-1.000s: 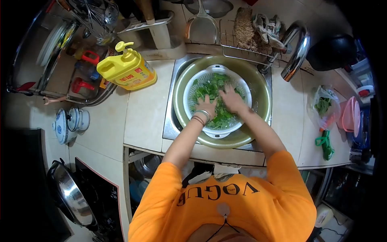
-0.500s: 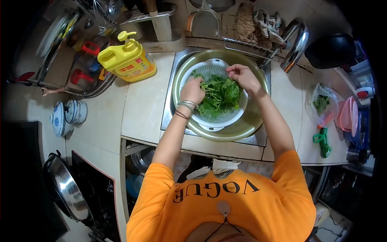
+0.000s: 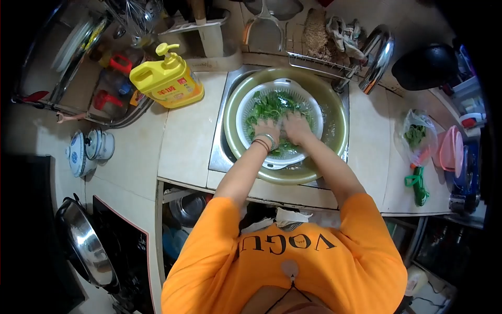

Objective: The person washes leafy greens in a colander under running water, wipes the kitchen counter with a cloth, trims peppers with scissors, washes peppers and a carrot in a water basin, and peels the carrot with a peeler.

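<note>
A person in an orange shirt (image 3: pixel 324 267) leans over a sink (image 3: pixel 219 161) set into a pale tiled counter (image 3: pixel 191 125). In the sink sits a wide, olive-coloured basin (image 3: pixel 230 118) with water (image 3: pixel 328 123) in it, and inside the basin is a white colander (image 3: pixel 302 95) with slotted sides and a small tab on its rim. The leafy greens (image 3: pixel 272 104) lie in the colander, wet and partly under water.

The left hand (image 3: pixel 266 128), with bracelets (image 3: pixel 265 138) at its wrist, is over the near left part of the greens, its back turned up and its fingers reaching down among the leaves. The right hand (image 3: pixel 297 128) is just beside it, also back upward, with its fingers pointing down into the colander. The fingertips of both are hidden by leaves and water, so whether either one grips any of the greens cannot be told.

A yellow pump bottle (image 3: pixel 167 86) stands on the counter to the left of the sink. A curved metal tap (image 3: pixel 380 57) rises behind the basin's right side, next to a wire rack (image 3: pixel 321 65) holding a brown scrubber (image 3: pixel 318 36) and a cloth (image 3: pixel 345 36). Farther right, a clear plastic bag (image 3: pixel 417 135) with greens inside lies near a pink container (image 3: pixel 451 152).
</note>
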A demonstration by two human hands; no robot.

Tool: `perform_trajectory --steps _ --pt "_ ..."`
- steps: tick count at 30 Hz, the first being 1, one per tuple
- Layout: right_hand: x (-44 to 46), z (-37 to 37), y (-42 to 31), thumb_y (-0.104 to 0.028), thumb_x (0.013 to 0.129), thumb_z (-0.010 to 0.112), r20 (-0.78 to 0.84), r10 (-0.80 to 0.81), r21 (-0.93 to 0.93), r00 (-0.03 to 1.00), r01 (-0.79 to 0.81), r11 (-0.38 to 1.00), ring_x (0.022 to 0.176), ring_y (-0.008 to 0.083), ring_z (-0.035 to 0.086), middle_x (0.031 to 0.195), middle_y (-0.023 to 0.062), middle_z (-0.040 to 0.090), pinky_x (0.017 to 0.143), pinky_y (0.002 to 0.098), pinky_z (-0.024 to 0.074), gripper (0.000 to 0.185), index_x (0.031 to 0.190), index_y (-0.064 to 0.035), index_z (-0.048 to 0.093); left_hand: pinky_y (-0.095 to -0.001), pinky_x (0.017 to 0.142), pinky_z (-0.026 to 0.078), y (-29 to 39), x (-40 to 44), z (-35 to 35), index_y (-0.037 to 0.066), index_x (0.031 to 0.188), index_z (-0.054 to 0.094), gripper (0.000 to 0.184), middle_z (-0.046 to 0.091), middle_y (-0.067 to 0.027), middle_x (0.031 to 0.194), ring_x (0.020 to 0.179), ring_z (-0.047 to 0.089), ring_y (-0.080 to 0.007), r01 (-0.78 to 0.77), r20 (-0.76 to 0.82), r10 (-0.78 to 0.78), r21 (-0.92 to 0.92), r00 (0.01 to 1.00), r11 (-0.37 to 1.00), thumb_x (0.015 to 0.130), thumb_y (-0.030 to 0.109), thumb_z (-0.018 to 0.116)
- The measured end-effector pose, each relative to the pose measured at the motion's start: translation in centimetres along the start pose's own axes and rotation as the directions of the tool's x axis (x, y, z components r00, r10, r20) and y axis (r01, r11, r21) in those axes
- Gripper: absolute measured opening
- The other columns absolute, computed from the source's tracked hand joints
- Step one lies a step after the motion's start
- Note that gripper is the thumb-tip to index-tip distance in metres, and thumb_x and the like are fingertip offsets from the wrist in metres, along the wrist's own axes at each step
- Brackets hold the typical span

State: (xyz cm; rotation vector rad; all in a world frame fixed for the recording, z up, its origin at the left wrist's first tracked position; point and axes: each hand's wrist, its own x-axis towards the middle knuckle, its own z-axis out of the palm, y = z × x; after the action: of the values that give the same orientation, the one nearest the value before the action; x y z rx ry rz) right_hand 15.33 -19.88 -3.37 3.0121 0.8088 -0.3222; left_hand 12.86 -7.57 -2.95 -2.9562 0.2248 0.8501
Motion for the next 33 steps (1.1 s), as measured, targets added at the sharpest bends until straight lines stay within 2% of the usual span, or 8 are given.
perform_trajectory --steps 3,8,13,15,23,25,28,33 --pt "1.2 -3.4 1.6 -0.016 0.076 0.054 0.202 -0.021 0.250 0.979 -0.030 0.968 0.102 0.0340 0.048 0.113 0.0230 0.046 0.087 0.0384 0.0384 0.039 0.112 -0.0033 0.048 -0.0373 0.084 0.040 -2.3 -2.3 -3.8 0.013 0.108 0.054 0.039 0.049 -0.0179 0.111 0.097 0.051 -0.0341 -0.266 -0.046 0.262 -0.237 0.964 0.934 0.073 0.031 0.055" --pt "2.0 -5.4 3.3 -0.009 0.072 0.056 -0.405 0.012 0.516 0.914 0.217 0.828 0.094 0.0337 0.051 0.101 0.0205 0.053 0.083 0.0382 0.0401 0.034 0.105 -0.0043 0.051 -0.0394 0.067 0.044 -3.8 -0.7 -5.6 0.002 0.073 0.054 0.020 0.053 -0.0200 0.098 0.082 0.054 -0.0323 -0.217 -0.611 -0.016 -0.304 0.792 0.928 0.073 0.022 0.055" --pt "1.7 -3.5 1.1 -0.018 0.070 0.062 -0.110 -0.021 0.447 0.994 0.068 0.892 0.117 0.0358 0.031 0.125 0.0196 0.034 0.094 0.0445 0.0307 0.063 0.125 -0.0079 0.033 -0.0411 0.093 0.031 -4.2 2.1 -1.5 0.002 0.115 0.045 0.050 0.032 -0.0241 0.126 0.118 0.030 -0.0369 -0.184 -0.734 0.114 -0.015 0.670 0.983 0.077 0.033 0.053" --pt "0.9 -2.7 0.4 -0.031 0.065 0.066 0.143 0.000 0.240 0.990 -0.035 0.970 0.127 0.0380 0.009 0.138 0.0155 0.016 0.099 0.0534 0.0178 0.083 0.132 -0.0087 0.023 -0.0419 0.102 0.016 -4.0 2.2 0.0 0.001 0.129 0.027 0.071 0.017 -0.0226 0.135 0.126 0.013 -0.0368 -0.156 -0.563 0.117 -0.023 0.818 0.987 0.078 0.043 0.050" --pt "1.5 -0.9 0.4 -0.038 0.063 0.066 0.071 0.073 0.037 0.995 -0.076 0.996 0.119 0.0345 0.032 0.128 0.0191 0.035 0.093 0.0426 0.0343 0.059 0.110 -0.0040 0.053 -0.0390 0.088 0.038 -2.6 2.7 -0.5 0.001 0.118 0.042 0.059 0.040 -0.0236 0.121 0.110 0.041 -0.0347 -0.192 -0.282 0.106 -0.296 0.953 0.936 0.070 0.030 0.063" --pt "2.9 -0.8 2.2 -0.034 0.065 0.066 0.210 0.062 0.657 0.976 -0.187 0.730 0.106 0.0318 0.046 0.117 0.0230 0.046 0.092 0.0356 0.0352 0.056 0.109 -0.0007 0.053 -0.0388 0.084 0.040 -3.7 3.3 -1.4 0.001 0.110 0.047 0.050 0.046 -0.0229 0.110 0.102 0.046 -0.0346 -0.210 -0.298 0.084 -0.424 0.951 0.881 0.070 0.027 0.062" --pt "0.9 -5.5 3.5 -0.028 0.066 0.068 0.092 0.189 0.749 0.978 -0.193 0.634 0.097 0.0284 0.054 0.108 0.0229 0.052 0.083 0.0322 0.0417 0.055 0.110 0.0011 0.050 -0.0402 0.077 0.043 -4.8 1.6 -2.7 0.000 0.098 0.054 0.034 0.055 -0.0228 0.089 0.089 0.053 -0.0355 -0.279 -0.458 -0.019 -0.573 0.889 0.771 0.069 0.018 0.061" --pt "0.0 -4.0 6.3 -0.023 0.068 0.064 0.001 0.084 0.753 0.996 -0.056 0.656 0.109 0.0306 0.045 0.117 0.0229 0.045 0.091 0.0332 0.0365 0.068 0.124 -0.0005 0.033 -0.0404 0.089 0.036 -5.6 -0.2 -3.1 0.009 0.122 0.037 0.062 0.042 -0.0245 0.116 0.106 0.042 -0.0404 -0.285 -0.575 -0.085 -0.523 0.813 0.803 0.069 0.026 0.064"
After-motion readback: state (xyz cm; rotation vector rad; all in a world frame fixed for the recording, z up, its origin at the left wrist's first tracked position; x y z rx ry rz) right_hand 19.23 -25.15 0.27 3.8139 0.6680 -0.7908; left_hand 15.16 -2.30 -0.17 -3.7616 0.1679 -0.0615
